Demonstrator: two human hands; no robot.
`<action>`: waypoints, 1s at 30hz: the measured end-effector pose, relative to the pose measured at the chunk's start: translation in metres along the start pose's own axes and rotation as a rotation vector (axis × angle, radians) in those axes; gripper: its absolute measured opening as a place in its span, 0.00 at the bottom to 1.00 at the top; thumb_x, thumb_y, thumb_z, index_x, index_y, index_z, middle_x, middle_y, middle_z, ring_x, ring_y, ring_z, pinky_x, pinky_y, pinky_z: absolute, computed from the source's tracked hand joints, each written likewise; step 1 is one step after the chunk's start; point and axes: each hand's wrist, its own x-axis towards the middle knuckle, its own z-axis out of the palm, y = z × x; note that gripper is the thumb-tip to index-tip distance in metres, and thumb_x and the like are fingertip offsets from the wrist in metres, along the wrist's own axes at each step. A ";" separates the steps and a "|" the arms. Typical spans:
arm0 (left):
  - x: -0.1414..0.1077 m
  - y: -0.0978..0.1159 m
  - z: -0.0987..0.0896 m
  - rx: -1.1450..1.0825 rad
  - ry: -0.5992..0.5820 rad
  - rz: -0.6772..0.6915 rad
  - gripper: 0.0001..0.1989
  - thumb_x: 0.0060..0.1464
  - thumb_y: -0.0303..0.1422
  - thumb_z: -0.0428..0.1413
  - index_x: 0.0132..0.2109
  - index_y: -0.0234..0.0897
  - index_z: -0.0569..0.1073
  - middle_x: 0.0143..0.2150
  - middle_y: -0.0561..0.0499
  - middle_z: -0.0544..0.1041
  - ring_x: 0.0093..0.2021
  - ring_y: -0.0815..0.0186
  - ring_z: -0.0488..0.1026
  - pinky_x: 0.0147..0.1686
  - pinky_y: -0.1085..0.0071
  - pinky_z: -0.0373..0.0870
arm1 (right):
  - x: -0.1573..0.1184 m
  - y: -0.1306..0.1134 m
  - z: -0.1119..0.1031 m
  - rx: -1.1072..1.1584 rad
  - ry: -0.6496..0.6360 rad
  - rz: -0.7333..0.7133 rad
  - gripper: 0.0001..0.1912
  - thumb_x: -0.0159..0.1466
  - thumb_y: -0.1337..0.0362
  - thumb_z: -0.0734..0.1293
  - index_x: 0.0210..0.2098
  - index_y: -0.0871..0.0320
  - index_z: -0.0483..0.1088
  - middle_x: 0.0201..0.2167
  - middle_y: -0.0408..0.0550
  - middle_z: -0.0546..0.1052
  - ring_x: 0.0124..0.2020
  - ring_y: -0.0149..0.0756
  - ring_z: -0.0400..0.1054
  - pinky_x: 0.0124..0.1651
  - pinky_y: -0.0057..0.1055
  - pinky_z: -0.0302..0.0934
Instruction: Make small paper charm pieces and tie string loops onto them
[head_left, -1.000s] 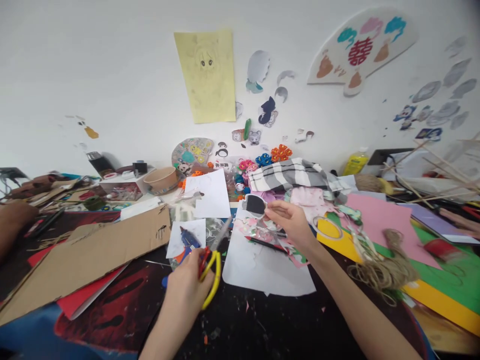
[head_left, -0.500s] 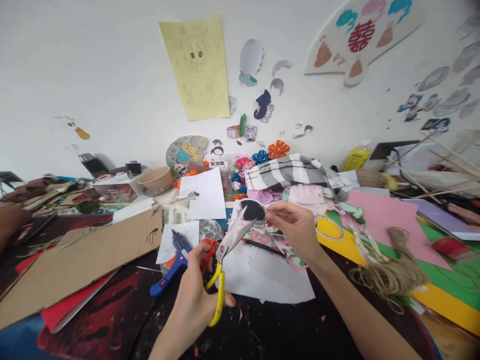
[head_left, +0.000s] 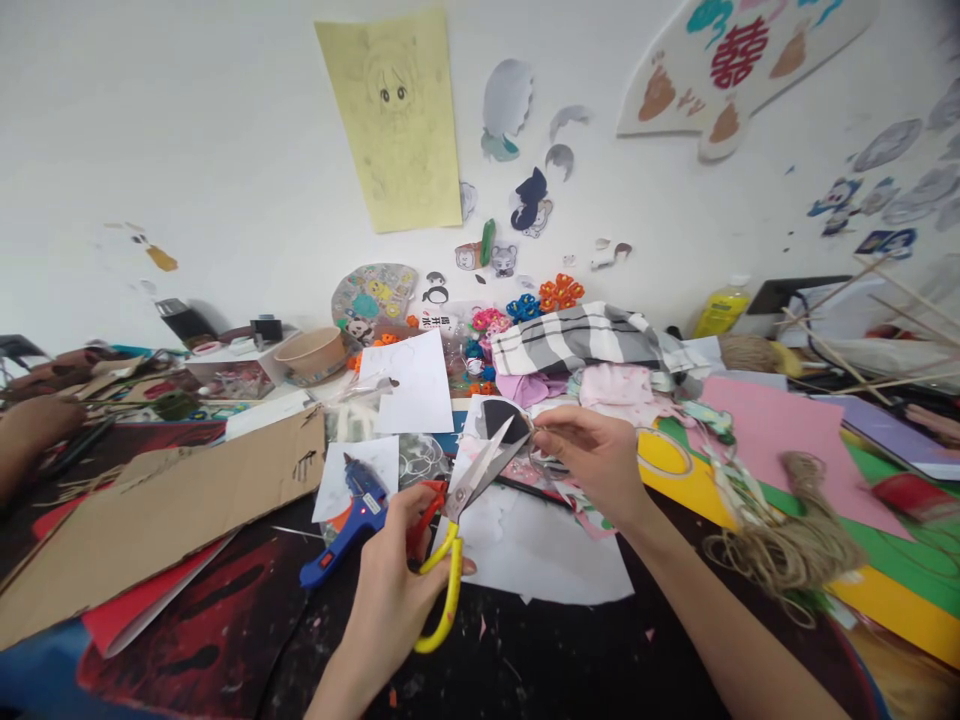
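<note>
My left hand (head_left: 394, 570) is closed around the yellow handles of a pair of scissors (head_left: 466, 490), whose blades stand slightly apart and point up and right. A red-orange piece (head_left: 426, 515) shows by its fingers; whether it belongs to the scissors I cannot tell. In my right hand (head_left: 596, 455), thumb and fingers pinch the right edge of a dark paper-like cutout (head_left: 499, 418) with a pale rim. The blades lie across the cutout in view; whether they touch it is unclear. White paper (head_left: 555, 555) lies on the table below both hands.
A blue glue gun (head_left: 352, 525) rests left of my left hand. Further left are a cardboard sheet (head_left: 187, 505) and another person's hand (head_left: 37, 430). Twine (head_left: 795, 530), a tape roll (head_left: 665, 455) and coloured paper (head_left: 780, 440) lie right. Checked cloth (head_left: 577, 340) is behind.
My left hand and the scissors have shifted a little to the right, and the gap between the blades has narrowed. My right hand still pinches the cutout. The view has tilted slightly.
</note>
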 end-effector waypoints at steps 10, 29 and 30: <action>-0.004 -0.004 -0.002 0.058 0.059 0.043 0.30 0.45 0.38 0.68 0.53 0.42 0.65 0.49 0.48 0.78 0.45 0.59 0.77 0.35 0.72 0.75 | -0.002 0.001 0.001 -0.043 -0.006 -0.001 0.04 0.57 0.64 0.74 0.33 0.53 0.78 0.29 0.41 0.79 0.29 0.28 0.74 0.36 0.24 0.71; 0.005 -0.016 -0.011 0.359 0.167 0.320 0.30 0.48 0.46 0.64 0.54 0.40 0.65 0.44 0.48 0.78 0.35 0.63 0.77 0.35 0.70 0.75 | -0.002 -0.001 0.001 -0.071 -0.074 -0.002 0.04 0.58 0.63 0.73 0.33 0.54 0.77 0.29 0.42 0.80 0.30 0.31 0.76 0.36 0.26 0.73; 0.005 -0.016 -0.012 0.369 0.172 0.335 0.30 0.49 0.47 0.64 0.54 0.40 0.65 0.44 0.47 0.78 0.35 0.63 0.77 0.34 0.70 0.75 | -0.002 -0.001 0.002 -0.071 -0.077 -0.005 0.03 0.58 0.63 0.73 0.33 0.54 0.77 0.29 0.42 0.80 0.30 0.30 0.76 0.36 0.26 0.73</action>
